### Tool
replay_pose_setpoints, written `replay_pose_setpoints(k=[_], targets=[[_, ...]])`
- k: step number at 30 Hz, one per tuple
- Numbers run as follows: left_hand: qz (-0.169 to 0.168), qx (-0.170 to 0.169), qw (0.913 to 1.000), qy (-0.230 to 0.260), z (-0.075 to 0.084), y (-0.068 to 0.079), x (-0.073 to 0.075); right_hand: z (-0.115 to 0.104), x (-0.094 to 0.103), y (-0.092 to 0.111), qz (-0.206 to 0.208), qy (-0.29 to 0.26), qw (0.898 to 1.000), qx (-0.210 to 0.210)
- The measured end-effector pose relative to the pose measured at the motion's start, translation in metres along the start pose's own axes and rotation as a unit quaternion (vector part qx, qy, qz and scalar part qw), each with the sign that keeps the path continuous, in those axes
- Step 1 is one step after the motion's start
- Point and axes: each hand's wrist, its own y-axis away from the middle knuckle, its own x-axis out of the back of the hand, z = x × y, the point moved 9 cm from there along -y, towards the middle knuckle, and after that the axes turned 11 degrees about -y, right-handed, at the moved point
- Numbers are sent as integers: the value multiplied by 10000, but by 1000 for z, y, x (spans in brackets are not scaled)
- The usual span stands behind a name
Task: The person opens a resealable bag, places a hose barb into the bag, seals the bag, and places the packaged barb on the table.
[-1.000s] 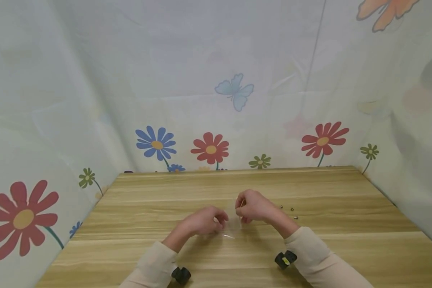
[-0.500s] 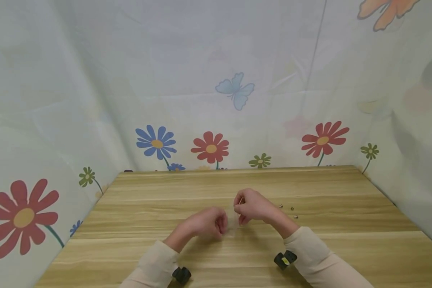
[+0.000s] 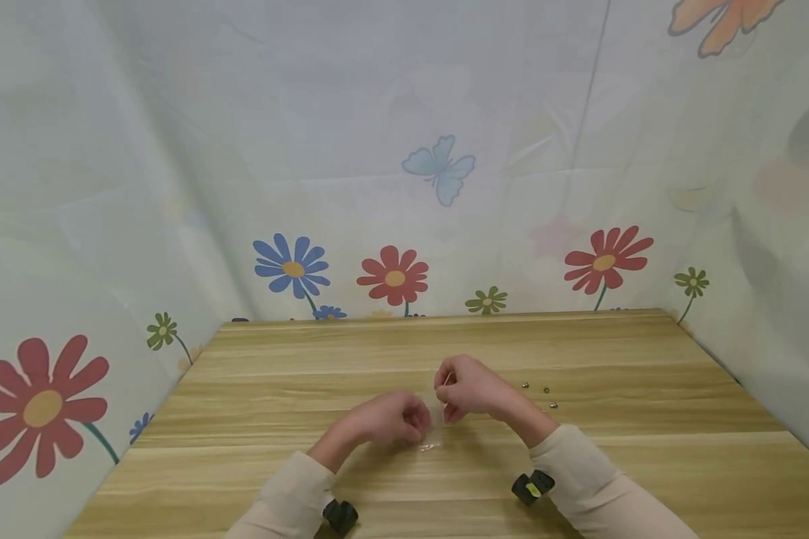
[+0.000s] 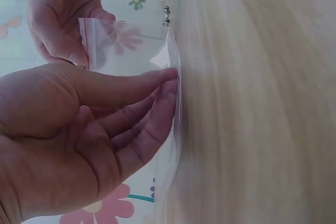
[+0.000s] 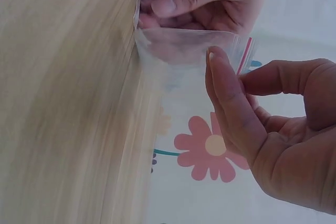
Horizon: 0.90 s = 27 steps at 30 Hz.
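Note:
A clear zip-lock bag [image 3: 434, 419] with a red strip along its mouth stands between my two hands, low over the wooden table. My left hand [image 3: 391, 418] pinches the bag near its bottom edge, with thumb and fingertips together in the left wrist view, where the bag [image 4: 139, 51] touches or nearly touches the tabletop. By the mouth, my right hand [image 3: 472, 385] holds the bag's side edge between thumb and fingers. The red strip [image 5: 244, 56] passes beside its thumb tip in the right wrist view. I see no contents through the clear film.
Several small metal pieces, possibly screws or nuts [image 3: 553, 405], lie on the wooden table [image 3: 613, 479] to the right of my right hand. A floral cloth backdrop [image 3: 350, 187] surrounds the table at the back and sides. Both wrists carry a black camera mount [image 3: 340, 516].
My left fingers have shifted their hold along the bag's lower part, curling in and then moving slightly right. The right hand has drifted a little left, still holding the bag.

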Motion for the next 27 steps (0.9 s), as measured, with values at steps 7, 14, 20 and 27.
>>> replay_pose_setpoints(k=[7,14,20,27], targets=[[114,72,9970,757,-3,-4,-2,3,-5,-3,-159,-208,9996,38],[160,241,9936,1093,-7,-5,-4,3,-8,-3,-242,-268,9993,29],[230,472,9878,1466,-11,-3,-3,4,-10,-2,-313,-253,9992,25],[317,630,9802,1852,-11,-3,0,7,-10,-4,-214,-358,9991,-54]])
